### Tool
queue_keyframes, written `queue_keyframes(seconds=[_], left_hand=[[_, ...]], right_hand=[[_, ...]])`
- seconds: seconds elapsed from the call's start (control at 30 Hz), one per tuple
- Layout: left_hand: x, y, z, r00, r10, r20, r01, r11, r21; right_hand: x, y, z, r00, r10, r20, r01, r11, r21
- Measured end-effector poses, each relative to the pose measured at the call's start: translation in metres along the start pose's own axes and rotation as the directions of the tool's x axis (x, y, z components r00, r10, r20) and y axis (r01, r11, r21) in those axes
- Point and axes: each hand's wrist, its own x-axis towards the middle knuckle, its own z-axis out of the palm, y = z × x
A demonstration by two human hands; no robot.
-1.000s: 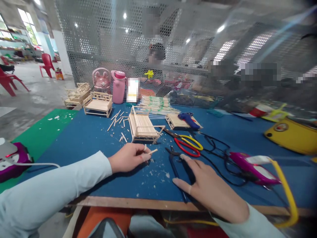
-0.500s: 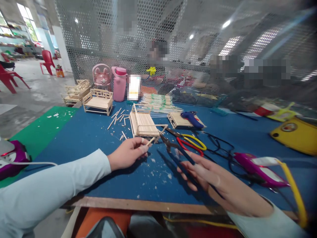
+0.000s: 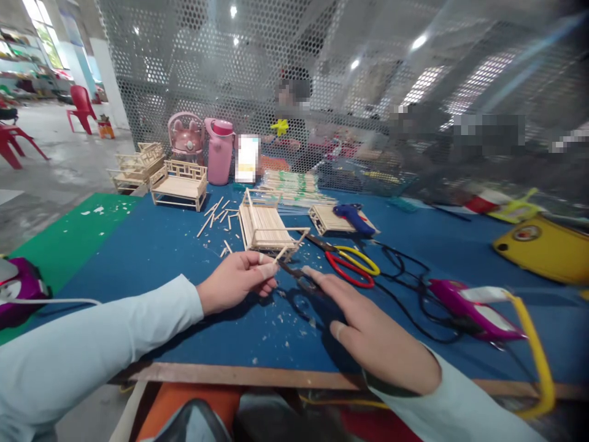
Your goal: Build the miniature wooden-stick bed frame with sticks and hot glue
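Note:
My left hand is closed, pinching a short thin wooden stick between thumb and fingertips. My right hand lies palm down over dark-handled cutting pliers; its fingers cover most of the handles. The pliers' jaws point left and come close to the stick at my left fingertips; whether they touch is unclear. Just beyond my hands stands a miniature bed frame made of thin sticks, with a raised rail on its near side.
Scissors with red and yellow handles lie to the right. Behind them a blue glue gun rests on a small stick platform. Loose sticks, a small finished bench and a pink bottle stand farther back.
My right hand has turned palm down and moved the pliers left, bringing the jaws to the stick. The pliers' spread handles are now mostly covered. My left hand stays nearly still.

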Motion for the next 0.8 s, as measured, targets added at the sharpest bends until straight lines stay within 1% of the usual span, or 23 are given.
queue_keyframes(seconds=[0.1, 0.27, 0.37, 0.43, 0.57, 0.8], left_hand=[[0.0, 0.0, 0.0, 1.0, -0.001, 0.008, 0.001, 1.0, 0.014], [0.0, 0.0, 0.0, 1.0, 0.017, 0.004, -0.017, 1.0, 0.022], [0.0, 0.0, 0.0, 1.0, 0.029, -0.004, -0.029, 0.999, 0.025], [0.0, 0.0, 0.0, 0.999, 0.032, -0.006, -0.032, 0.999, 0.035], [-0.001, -0.001, 0.0, 0.999, 0.034, 0.026, -0.035, 0.998, 0.059], [-0.002, -0.002, 0.0, 0.998, 0.041, 0.039, -0.043, 0.998, 0.05]], right_hand=[[0.001, 0.001, 0.0, 1.0, 0.0, -0.012, 0.0, 0.999, -0.033], [-0.001, 0.01, -0.003, 0.999, -0.019, -0.027, 0.018, 0.998, -0.055], [-0.001, 0.011, -0.004, 1.0, -0.003, -0.014, 0.002, 0.998, -0.059], [0.0, 0.01, -0.003, 1.0, 0.006, -0.012, -0.006, 0.999, -0.054], [0.004, 0.003, -0.004, 0.999, -0.01, -0.032, 0.009, 0.999, -0.034], [0.012, -0.01, -0.009, 0.999, 0.053, 0.005, -0.053, 0.998, -0.024]])
